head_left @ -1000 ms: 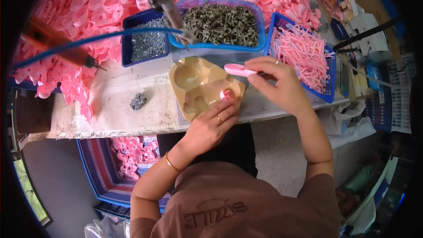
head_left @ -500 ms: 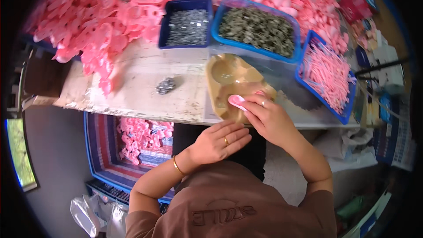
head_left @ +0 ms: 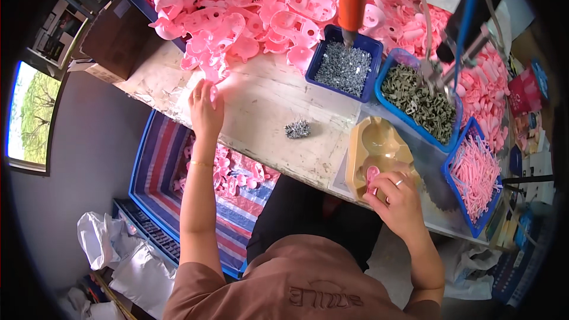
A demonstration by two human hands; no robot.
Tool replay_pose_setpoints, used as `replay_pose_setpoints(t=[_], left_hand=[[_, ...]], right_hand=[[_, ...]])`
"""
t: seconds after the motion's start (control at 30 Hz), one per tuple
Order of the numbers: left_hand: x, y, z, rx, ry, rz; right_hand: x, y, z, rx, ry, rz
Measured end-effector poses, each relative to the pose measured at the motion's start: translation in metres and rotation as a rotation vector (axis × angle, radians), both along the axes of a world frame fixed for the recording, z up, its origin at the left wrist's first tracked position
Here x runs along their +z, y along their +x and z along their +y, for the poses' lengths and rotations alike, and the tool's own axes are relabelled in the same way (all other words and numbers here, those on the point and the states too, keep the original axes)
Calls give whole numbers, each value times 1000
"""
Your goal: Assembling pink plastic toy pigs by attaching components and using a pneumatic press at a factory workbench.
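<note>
My left hand (head_left: pixel 205 109) reaches to the front edge of the pink heap, its fingers closed round the end of a pink plastic part (head_left: pixel 214 94). My right hand (head_left: pixel 400 200) pinches a small pink spoon-shaped plastic piece (head_left: pixel 372 175) over the near left side of a tan moulded fixture (head_left: pixel 357 157) with rounded hollows. A heap of pink plastic shells (head_left: pixel 237 21) covers the back of the table. Between my hands, a small cluster of silvery metal pieces (head_left: pixel 297 129) lies on the worn tabletop (head_left: pixel 267 101).
An orange power screwdriver (head_left: pixel 354 0) hangs above a dark blue tray of screws (head_left: pixel 342 70). Right of it stand a blue tub of metal clips (head_left: pixel 418 98) and a blue basket of thin pink sticks (head_left: pixel 474 175). Below the table edge, a striped-lined bin (head_left: pixel 169 166) holds pink parts.
My left hand has moved from beside the right hand out to the pink heap. My right hand still holds the pink piece at the fixture. The view has shifted left.
</note>
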State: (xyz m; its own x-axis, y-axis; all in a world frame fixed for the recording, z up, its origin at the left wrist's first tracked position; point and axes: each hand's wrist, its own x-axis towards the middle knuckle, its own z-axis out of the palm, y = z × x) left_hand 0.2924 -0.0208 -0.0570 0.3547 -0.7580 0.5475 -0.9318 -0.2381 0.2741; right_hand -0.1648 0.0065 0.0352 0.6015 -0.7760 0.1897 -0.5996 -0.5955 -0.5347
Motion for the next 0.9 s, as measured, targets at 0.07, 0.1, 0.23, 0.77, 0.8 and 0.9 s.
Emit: replay_pose_setpoints(t=[0.07,0.1,0.23,0.77,0.8,0.9], left_hand=[[17,-1,8,-3,-113,87],[29,1,17,-52,-145,393],[67,-1,46,-182,-251,1317],[63,-212,36,-1022,223,622],[60,-224,36,-1030,187,511],[50,-252,38,-1016,179,456]], right_hand=[[-7,-1,-2,-1,-25,-19],[-10,-2,-2,-1,-43,-42],[-4,0,1,-41,55,-47],[34,-20,-2,-9,-309,-190],[25,-28,2,-8,-328,-131],[-6,-36,8,-57,-383,-53]])
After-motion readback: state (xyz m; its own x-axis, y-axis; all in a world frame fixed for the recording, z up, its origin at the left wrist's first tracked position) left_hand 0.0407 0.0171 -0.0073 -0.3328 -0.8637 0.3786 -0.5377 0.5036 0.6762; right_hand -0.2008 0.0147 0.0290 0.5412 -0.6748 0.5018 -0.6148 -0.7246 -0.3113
